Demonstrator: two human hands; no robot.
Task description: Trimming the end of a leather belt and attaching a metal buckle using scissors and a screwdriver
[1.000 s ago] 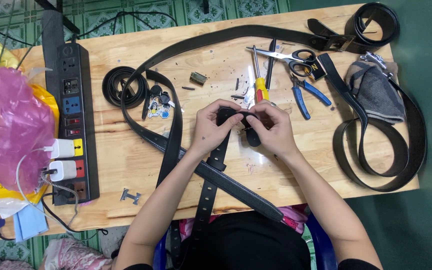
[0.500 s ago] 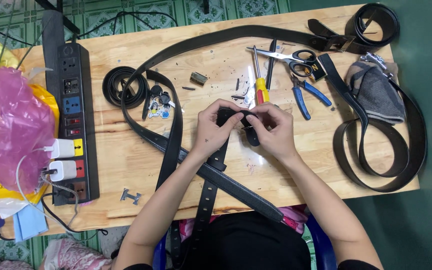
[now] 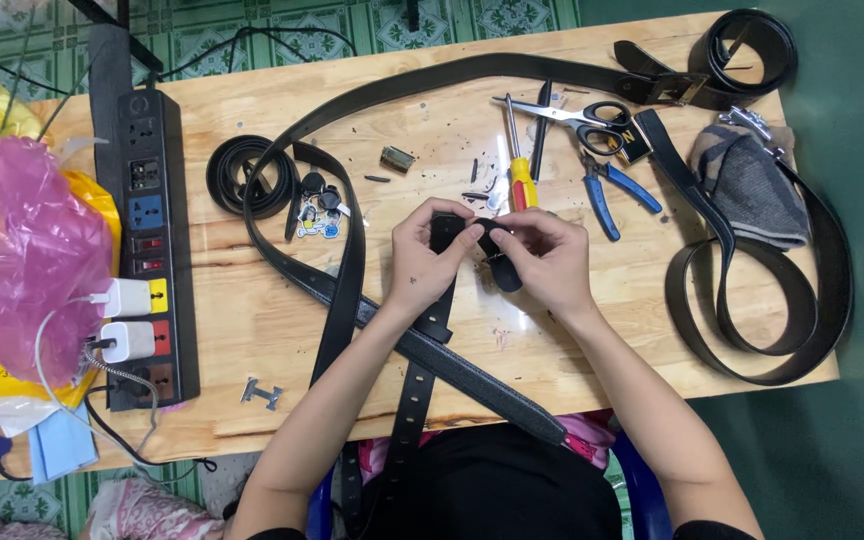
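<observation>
Black leather, a belt (image 3: 422, 345) with a row of punched holes runs from the table's (image 3: 282, 330) near edge up to its middle, where its end is pinched between both hands. No container on the table holds anything that can be made out; scissors (image 3: 582, 115), blue-handled pliers (image 3: 612, 185) and a screwdriver (image 3: 519, 165) lie loose toward the far edge. Left hand (image 3: 422, 262) and right hand (image 3: 542, 258) meet over the middle, palms down, fingers curled shut on the belt end, forearms reaching in from the near edge.
</observation>
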